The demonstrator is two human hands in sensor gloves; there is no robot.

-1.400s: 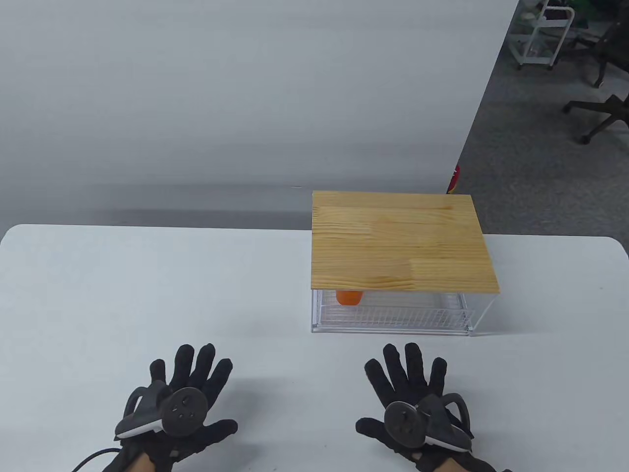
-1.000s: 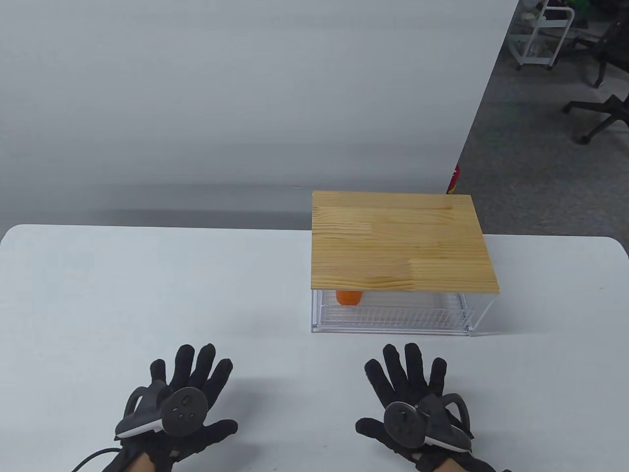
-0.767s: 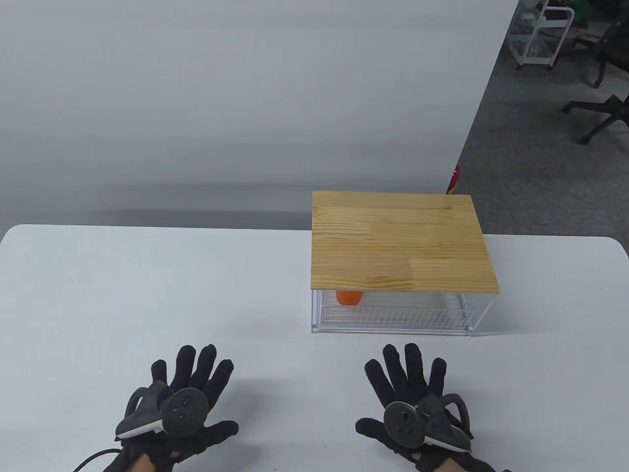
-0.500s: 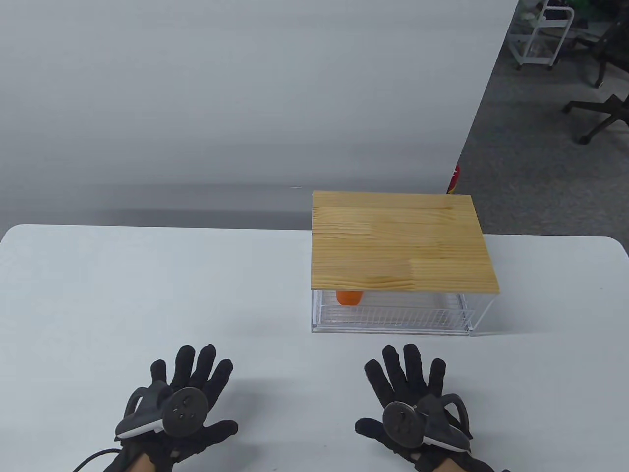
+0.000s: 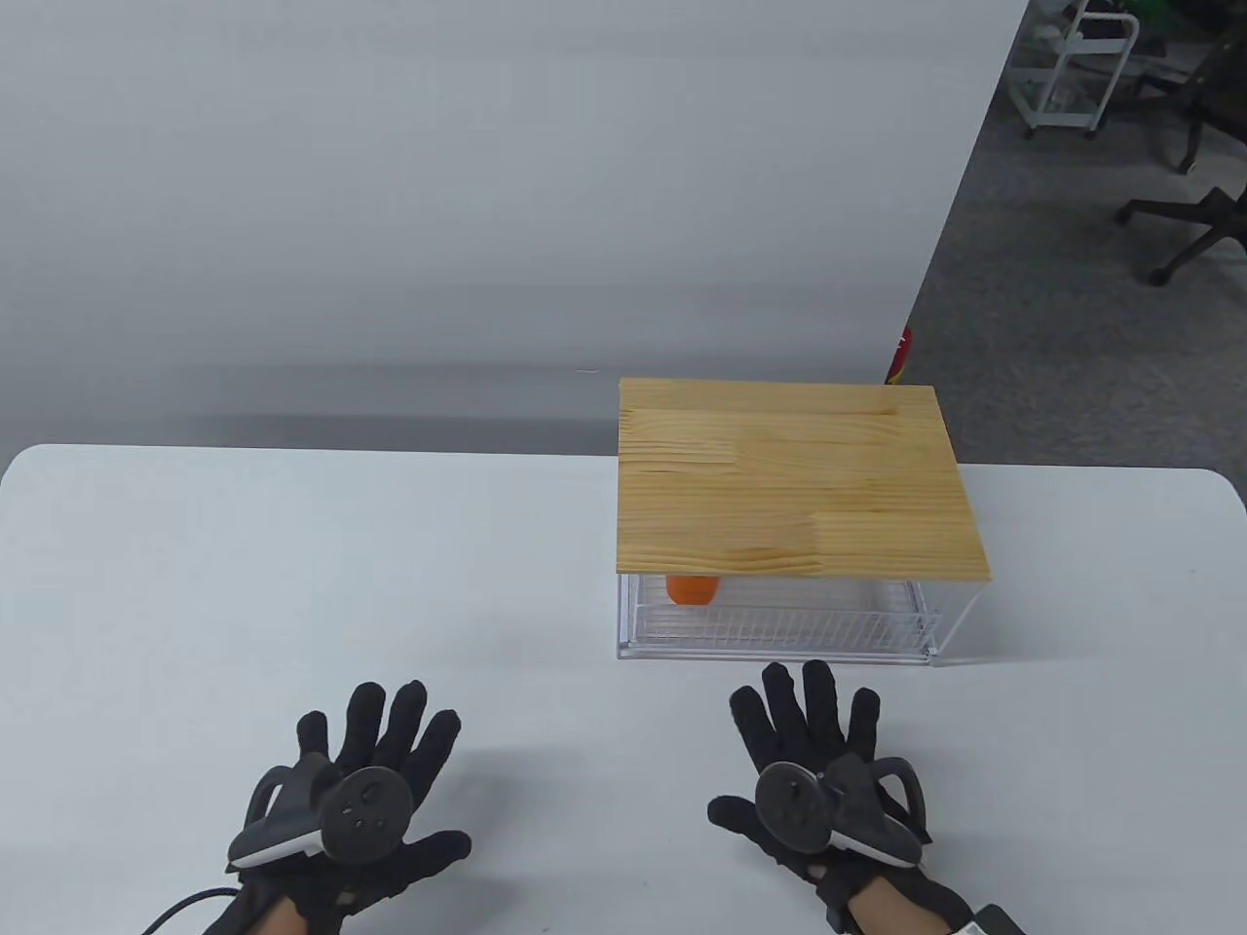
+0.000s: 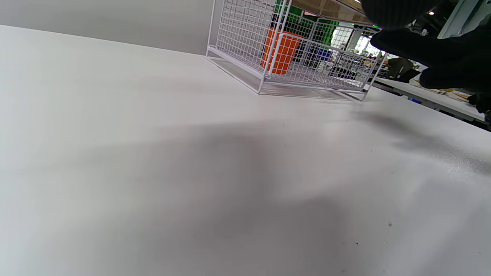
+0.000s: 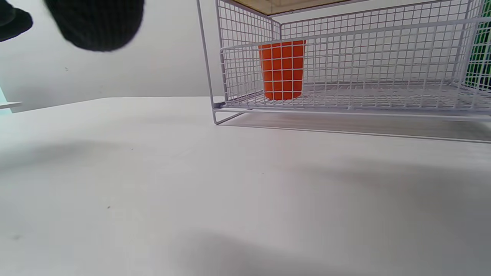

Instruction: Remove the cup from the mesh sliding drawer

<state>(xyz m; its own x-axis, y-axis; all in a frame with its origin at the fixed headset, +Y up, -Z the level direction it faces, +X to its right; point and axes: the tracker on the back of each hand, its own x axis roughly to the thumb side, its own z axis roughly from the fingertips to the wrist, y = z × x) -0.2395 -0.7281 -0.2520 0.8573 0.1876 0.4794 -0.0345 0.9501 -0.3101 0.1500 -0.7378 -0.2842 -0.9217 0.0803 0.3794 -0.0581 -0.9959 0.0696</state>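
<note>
An orange cup (image 5: 693, 589) stands inside the white mesh sliding drawer (image 5: 779, 628), at its left end, under a wooden top (image 5: 789, 477). The drawer is pushed in. The cup also shows through the mesh in the left wrist view (image 6: 282, 51) and in the right wrist view (image 7: 282, 69). My left hand (image 5: 365, 779) lies flat on the table with fingers spread, empty, far left of the drawer. My right hand (image 5: 809, 760) is open and empty, fingers spread, its fingertips (image 5: 816, 677) just short of the drawer front.
The white table (image 5: 292, 584) stretches wide to the left of the drawer unit. A grey wall panel (image 5: 487, 195) stands behind the table. Office chairs (image 5: 1189, 224) and a white cart (image 5: 1072, 68) stand far back right.
My right hand has moved slightly forward toward the drawer front. My left hand has not moved. The drawer and cup stay as they were.
</note>
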